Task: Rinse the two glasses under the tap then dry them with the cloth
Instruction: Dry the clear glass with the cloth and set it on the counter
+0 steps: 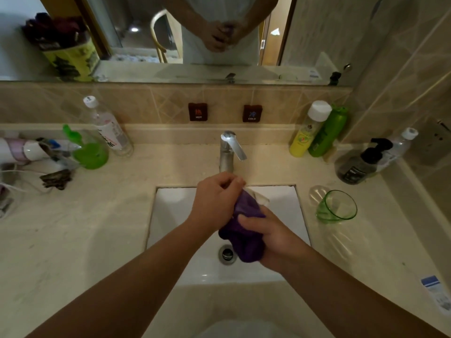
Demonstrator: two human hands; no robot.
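Bathroom bench (73,240): both hands grip a cloth-wrapped clear glass (260,198); green glass (336,208) stands upright beside the right hand (271,236), farther from the left hand (216,200).

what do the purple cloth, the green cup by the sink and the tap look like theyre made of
Purple cloth: soft fabric, probably microfibre; it looks fuzzy and matte and bunches in the right hand.
Green cup: see-through and tinted, with a glossy rim; glass or clear plastic, the picture cannot settle which.
Tap: metal, with a silvery, brushed-looking finish and a bright highlight on top.
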